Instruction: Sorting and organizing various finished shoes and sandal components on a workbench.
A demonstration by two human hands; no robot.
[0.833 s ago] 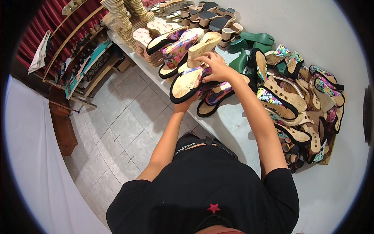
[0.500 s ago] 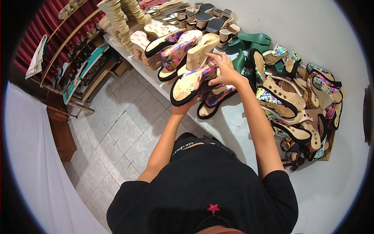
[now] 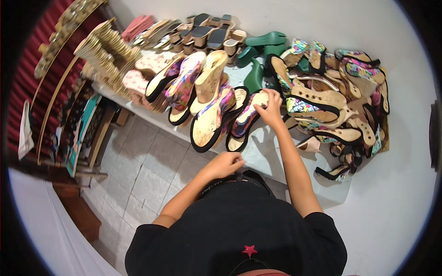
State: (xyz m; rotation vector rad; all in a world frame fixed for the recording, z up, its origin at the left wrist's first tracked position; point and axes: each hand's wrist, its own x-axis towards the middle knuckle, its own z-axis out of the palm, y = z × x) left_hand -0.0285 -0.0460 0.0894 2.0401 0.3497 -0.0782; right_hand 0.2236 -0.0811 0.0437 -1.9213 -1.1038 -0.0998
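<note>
My right hand (image 3: pixel 270 108) is closed on the heel end of a wedge sandal (image 3: pixel 247 116) with a purple floral covering and black edging. That sandal leans over another black-edged sandal (image 3: pixel 235 144) on the white table. Just left of it, a floral wedge sandal (image 3: pixel 206 131) lies near the front edge, a bare cork-coloured wedge (image 3: pixel 212 76) behind it. In front of the table edge, my left hand (image 3: pixel 224 164) is apart from the sandals. Its fingers are loosely curled, and nothing shows in them.
More floral wedges (image 3: pixel 185 83) stand to the left, beside stacked pale soles (image 3: pixel 103 48). Green shoe forms (image 3: pixel 266 39) and black-topped heeled soles (image 3: pixel 201 31) sit at the back. Patterned sandals (image 3: pixel 317 110) pile up on the right. A rack (image 3: pixel 83 133) stands on the tiled floor at left.
My left hand has let go of the floral wedge sandal and drawn back toward me. My right hand has left that sandal and taken hold of the one to its right. The view has shifted.
</note>
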